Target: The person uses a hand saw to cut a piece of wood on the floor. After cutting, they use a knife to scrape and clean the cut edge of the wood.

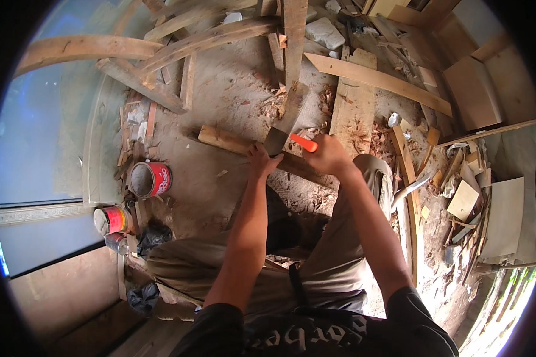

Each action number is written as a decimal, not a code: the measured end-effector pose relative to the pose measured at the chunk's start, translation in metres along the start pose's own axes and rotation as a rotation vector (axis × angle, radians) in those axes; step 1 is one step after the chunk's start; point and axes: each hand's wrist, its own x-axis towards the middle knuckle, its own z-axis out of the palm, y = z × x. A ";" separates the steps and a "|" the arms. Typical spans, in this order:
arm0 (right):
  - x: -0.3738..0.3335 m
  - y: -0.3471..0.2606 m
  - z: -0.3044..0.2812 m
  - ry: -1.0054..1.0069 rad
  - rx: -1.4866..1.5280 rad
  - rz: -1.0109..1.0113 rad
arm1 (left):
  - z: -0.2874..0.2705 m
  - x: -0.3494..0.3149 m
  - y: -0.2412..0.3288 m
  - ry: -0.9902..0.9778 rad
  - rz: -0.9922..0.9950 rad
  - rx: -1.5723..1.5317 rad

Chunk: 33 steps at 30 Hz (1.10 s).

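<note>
My left hand is closed at the near end of a short board, fingers and thumb on either side. That end of the board is a dark grey square patch, and I cannot tell whether it is shadow or a separate flat piece. Underneath, a thicker wooden bar lies crosswise on the ground. My right hand is wrapped in a fist round an orange tool handle, which sticks out to the left, close to the board. The rest of that tool is hidden, so its kind cannot be told.
Paint cans stand on the left by black plastic bags. Curved timbers and an upright post rise ahead. A wide plank and a long curved board lie ahead right. Wood scraps are heaped on the right.
</note>
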 end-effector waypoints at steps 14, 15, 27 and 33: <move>-0.031 0.036 0.021 0.120 0.117 -0.045 | 0.022 -0.027 0.010 0.202 -0.011 0.118; -0.032 0.034 0.017 0.122 0.121 -0.055 | 0.026 -0.028 0.010 0.213 -0.042 0.155; -0.068 -0.026 0.021 0.089 0.213 -0.015 | -0.005 -0.006 -0.072 0.064 0.313 0.314; -0.079 -0.031 0.066 0.185 0.260 -0.042 | -0.035 -0.010 -0.067 -0.023 0.326 0.337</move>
